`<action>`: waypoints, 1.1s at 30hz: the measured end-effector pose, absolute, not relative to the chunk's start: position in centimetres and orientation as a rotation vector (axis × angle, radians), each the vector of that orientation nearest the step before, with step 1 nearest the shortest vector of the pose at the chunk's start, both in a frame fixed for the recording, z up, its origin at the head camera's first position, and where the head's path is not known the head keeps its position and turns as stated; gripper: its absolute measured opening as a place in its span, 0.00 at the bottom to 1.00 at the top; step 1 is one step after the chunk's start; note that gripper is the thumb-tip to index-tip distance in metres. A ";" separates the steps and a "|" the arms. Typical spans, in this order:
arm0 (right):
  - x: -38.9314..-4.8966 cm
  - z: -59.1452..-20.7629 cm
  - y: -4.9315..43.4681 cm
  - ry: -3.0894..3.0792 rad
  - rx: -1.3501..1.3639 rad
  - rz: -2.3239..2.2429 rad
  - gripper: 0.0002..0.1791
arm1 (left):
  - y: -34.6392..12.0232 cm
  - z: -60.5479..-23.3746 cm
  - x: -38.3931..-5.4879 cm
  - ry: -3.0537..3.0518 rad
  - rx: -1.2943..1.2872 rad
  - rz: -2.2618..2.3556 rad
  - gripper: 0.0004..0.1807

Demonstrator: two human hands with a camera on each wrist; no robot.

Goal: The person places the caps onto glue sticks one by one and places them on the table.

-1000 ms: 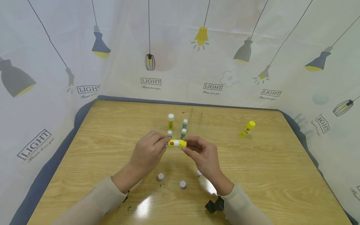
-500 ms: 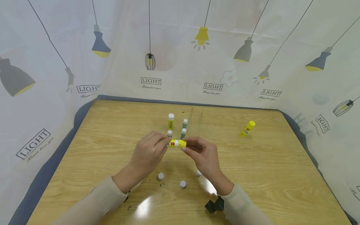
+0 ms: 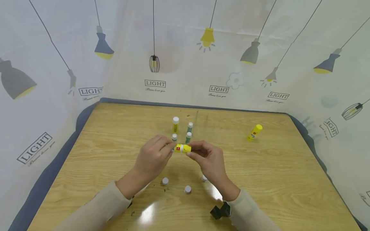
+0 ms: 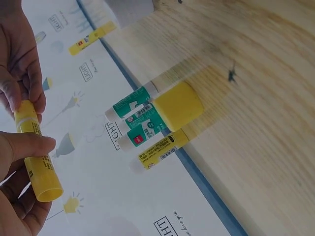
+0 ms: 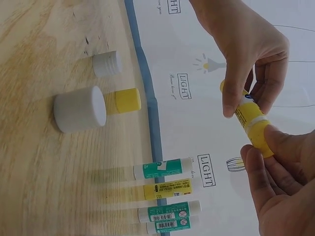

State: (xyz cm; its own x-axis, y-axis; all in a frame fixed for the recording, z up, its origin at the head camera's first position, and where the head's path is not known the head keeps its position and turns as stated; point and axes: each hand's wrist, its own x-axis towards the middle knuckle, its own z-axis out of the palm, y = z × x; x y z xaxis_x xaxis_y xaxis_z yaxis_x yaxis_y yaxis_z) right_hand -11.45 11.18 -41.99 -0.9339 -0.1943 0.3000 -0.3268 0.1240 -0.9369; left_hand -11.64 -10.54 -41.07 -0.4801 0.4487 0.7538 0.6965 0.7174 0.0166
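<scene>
A yellow glue stick (image 3: 182,148) lies nearly level between my hands, above the table. My left hand (image 3: 153,155) grips one end of its tube, thumb across the label in the left wrist view. The right hand (image 3: 209,158) pinches the opposite end between thumb and fingers. A pale band rings the tube between the two grips. In the left wrist view a hollow yellow rim (image 4: 49,191) shows at the end under my left fingers. Just behind the hands stand several green glue sticks (image 3: 189,137) and a yellow glue stick with a white top (image 3: 175,125).
Another yellow glue stick (image 3: 255,132) stands apart at the right. White caps (image 3: 188,189) sit on the wooden table (image 3: 283,179) near its front. A small yellow piece (image 5: 128,100) stands behind a white cap (image 5: 81,109) in the right wrist view. A printed curtain (image 3: 185,64) surrounds the table.
The held glue stick has shifted very slightly toward me and turned a little. Both hands keep their grips, and the things on the table stay where they were.
</scene>
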 end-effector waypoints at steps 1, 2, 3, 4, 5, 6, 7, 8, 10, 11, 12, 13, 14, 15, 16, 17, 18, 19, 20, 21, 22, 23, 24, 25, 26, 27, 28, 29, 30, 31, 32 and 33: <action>-11.5 -42.0 11.2 -2.277 0.531 1.938 0.12 | -10.5 -41.1 -11.6 -2.156 -0.868 -0.412 0.11; -11.5 -42.0 11.2 -2.278 0.530 1.935 0.12 | -10.5 -41.0 -11.6 -2.155 -0.872 -0.408 0.10; -11.5 -42.1 11.2 -2.280 0.528 1.933 0.11 | -10.5 -41.0 -11.6 -2.156 -0.874 -0.404 0.10; -11.4 -42.1 11.2 -2.282 0.527 1.931 0.11 | -10.4 -41.0 -11.6 -2.154 -0.876 -0.401 0.10; -11.5 -42.1 11.2 -2.285 0.525 1.929 0.11 | -10.4 -41.0 -11.5 -2.155 -0.877 -0.398 0.10; -11.4 -42.1 11.2 -2.286 0.522 1.927 0.11 | -10.4 -40.9 -11.5 -2.155 -0.878 -0.396 0.10; -11.4 -42.1 11.2 -2.287 0.518 1.928 0.11 | -10.4 -40.9 -11.5 -2.156 -0.878 -0.393 0.10; -11.2 -41.7 11.1 -2.294 0.508 1.926 0.11 | -10.3 -40.9 -11.5 -2.156 -0.879 -0.391 0.10; -10.8 -40.8 10.9 -2.309 0.487 1.921 0.11 | -10.3 -40.8 -11.5 -2.159 -0.877 -0.389 0.10; -10.6 -40.3 10.8 -2.321 0.475 1.917 0.11 | -10.3 -40.8 -11.5 -2.159 -0.877 -0.387 0.10; -10.5 -39.9 10.7 -2.332 0.462 1.912 0.11 | -10.3 -40.9 -11.5 -2.157 -0.877 -0.386 0.10; -10.3 -39.4 10.6 -2.343 0.452 1.908 0.11 | -10.3 -40.9 -11.5 -2.155 -0.878 -0.385 0.10; -10.2 -39.2 10.5 -2.355 0.440 1.903 0.11 | -10.3 -40.9 -11.5 -2.153 -0.879 -0.384 0.10; -10.4 -39.5 10.5 -2.359 0.434 1.903 0.11 | -10.3 -40.9 -11.5 -2.152 -0.879 -0.382 0.10; -10.6 -39.9 10.6 -2.363 0.427 1.902 0.11 | -10.3 -40.9 -11.5 -2.149 -0.879 -0.381 0.10; -10.7 -40.2 10.7 -2.362 0.424 1.905 0.11 | -10.3 -40.9 -11.5 -2.146 -0.879 -0.379 0.10; -10.9 -40.6 10.7 -2.357 0.424 1.909 0.11 | -10.3 -40.9 -11.5 -2.144 -0.878 -0.376 0.10; -11.1 -40.9 10.8 -2.350 0.423 1.915 0.11 | -10.3 -40.9 -11.5 -2.143 -0.878 -0.376 0.09; -11.3 -41.3 10.8 -2.344 0.421 1.922 0.11 | -10.2 -40.9 -11.5 -2.140 -0.876 -0.375 0.09; -11.3 -41.5 10.9 -2.334 0.425 1.930 0.11 | -10.2 -40.9 -11.5 -2.137 -0.875 -0.374 0.09; -11.4 -41.7 10.9 -2.326 0.429 1.935 0.11 | -10.2 -40.9 -11.5 -2.131 -0.874 -0.376 0.09; -11.4 -41.7 10.9 -2.319 0.434 1.939 0.11 | -10.2 -40.9 -11.5 -2.126 -0.872 -0.377 0.08; -11.5 -41.8 10.9 -2.314 0.437 1.943 0.11 | -10.2 -40.9 -11.5 -2.120 -0.869 -0.378 0.08; -11.5 -41.9 11.0 -2.310 0.440 1.943 0.11 | -10.1 -40.9 -11.4 -2.115 -0.867 -0.380 0.07; -11.5 -41.9 11.0 -2.307 0.443 1.941 0.11 | -10.1 -40.9 -11.4 -2.111 -0.864 -0.378 0.07; -11.5 -41.9 11.0 -2.305 0.445 1.940 0.10 | -10.1 -40.9 -11.4 -2.108 -0.862 -0.378 0.07; -11.5 -41.9 11.0 -2.304 0.446 1.936 0.10 | -10.0 -40.9 -11.4 -2.104 -0.861 -0.377 0.07; -11.5 -41.8 11.0 -2.303 0.447 1.932 0.10 | -10.0 -40.9 -11.5 -2.105 -0.858 -0.373 0.06; -11.5 -41.8 11.0 -2.304 0.447 1.929 0.10 | -10.0 -40.9 -11.5 -2.105 -0.857 -0.370 0.06; -11.5 -41.7 11.0 -2.305 0.447 1.925 0.10 | -9.9 -40.9 -11.5 -2.106 -0.856 -0.367 0.06; -11.5 -41.6 11.0 -2.307 0.447 1.923 0.10 | -9.9 -40.9 -11.5 -2.106 -0.855 -0.364 0.06; -11.6 -41.6 11.0 -2.310 0.448 1.920 0.10 | -9.9 -40.8 -11.5 -2.105 -0.854 -0.363 0.07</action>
